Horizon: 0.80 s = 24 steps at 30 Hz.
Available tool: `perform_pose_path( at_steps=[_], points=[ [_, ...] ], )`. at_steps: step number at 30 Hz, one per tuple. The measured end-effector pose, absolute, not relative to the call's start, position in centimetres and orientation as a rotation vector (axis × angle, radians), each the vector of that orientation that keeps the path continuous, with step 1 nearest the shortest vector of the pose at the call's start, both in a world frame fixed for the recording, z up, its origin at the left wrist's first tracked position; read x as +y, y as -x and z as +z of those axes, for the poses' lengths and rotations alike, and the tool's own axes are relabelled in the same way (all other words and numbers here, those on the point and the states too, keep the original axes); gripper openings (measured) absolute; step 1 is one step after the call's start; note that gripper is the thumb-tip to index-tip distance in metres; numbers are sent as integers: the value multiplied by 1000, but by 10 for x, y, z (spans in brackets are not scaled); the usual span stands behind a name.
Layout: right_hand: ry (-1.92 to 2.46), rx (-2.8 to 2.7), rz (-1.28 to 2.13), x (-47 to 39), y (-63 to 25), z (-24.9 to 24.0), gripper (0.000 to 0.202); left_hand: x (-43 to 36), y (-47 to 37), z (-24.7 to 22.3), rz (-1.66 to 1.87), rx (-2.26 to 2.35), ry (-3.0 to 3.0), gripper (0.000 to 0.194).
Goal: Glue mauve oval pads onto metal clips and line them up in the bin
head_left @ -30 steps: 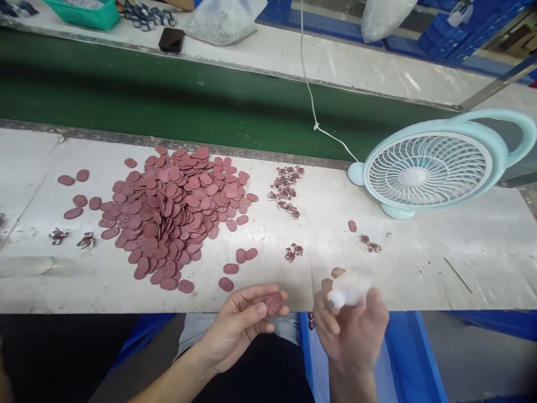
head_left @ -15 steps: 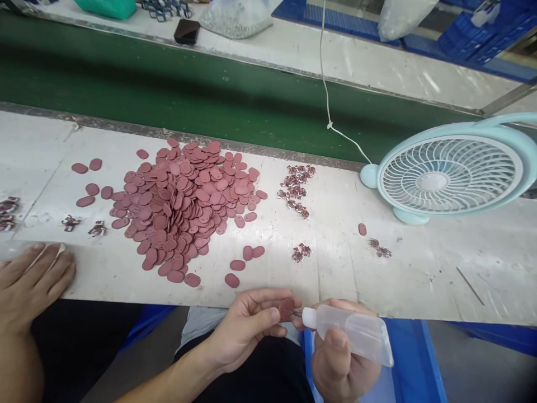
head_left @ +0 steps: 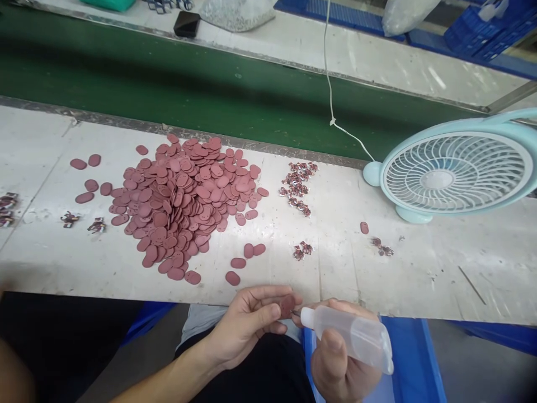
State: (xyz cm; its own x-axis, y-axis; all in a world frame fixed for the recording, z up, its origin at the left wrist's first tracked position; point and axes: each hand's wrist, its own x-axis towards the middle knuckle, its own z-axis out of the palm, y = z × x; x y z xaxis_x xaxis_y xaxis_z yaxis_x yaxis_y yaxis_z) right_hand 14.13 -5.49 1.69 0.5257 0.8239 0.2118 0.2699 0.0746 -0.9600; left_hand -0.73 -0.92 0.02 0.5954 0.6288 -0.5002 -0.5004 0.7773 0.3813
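Observation:
Between thumb and fingers, my left hand (head_left: 247, 319) pinches a dark red oval piece (head_left: 287, 305) at the table's near edge. My right hand (head_left: 346, 358) is wrapped round a translucent squeeze bottle (head_left: 350, 330) with a white cap and a thin dark tip. The bottle lies tilted, its tip pointing left at the oval piece; whether they touch I cannot tell. Beyond my hands, a large heap of similar red oval pieces (head_left: 184, 207) spreads over the white table (head_left: 260, 291), with several loose ones (head_left: 238, 263) nearer me.
Small shiny reddish-brown parts (head_left: 298, 184) lie in clusters right of the heap. A light-blue fan (head_left: 436, 179) with a white cord (head_left: 329, 73) stands at the right. Below the table is a blue bin (head_left: 419, 358). A blurred arm of another person (head_left: 14, 375) shows at lower left.
The other person's hand at the left has drawn back off the table. The squeeze bottle has turned slightly in my right hand, and its tip sits a little lower on the oval piece.

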Motion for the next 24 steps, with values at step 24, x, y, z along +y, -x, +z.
perform_pose_path(
  at_steps=[24],
  points=[
    [743, -136, 1402, -22, -199, 11, 28, -8, 10, 1, 686, 650, -223, 25]
  ],
)
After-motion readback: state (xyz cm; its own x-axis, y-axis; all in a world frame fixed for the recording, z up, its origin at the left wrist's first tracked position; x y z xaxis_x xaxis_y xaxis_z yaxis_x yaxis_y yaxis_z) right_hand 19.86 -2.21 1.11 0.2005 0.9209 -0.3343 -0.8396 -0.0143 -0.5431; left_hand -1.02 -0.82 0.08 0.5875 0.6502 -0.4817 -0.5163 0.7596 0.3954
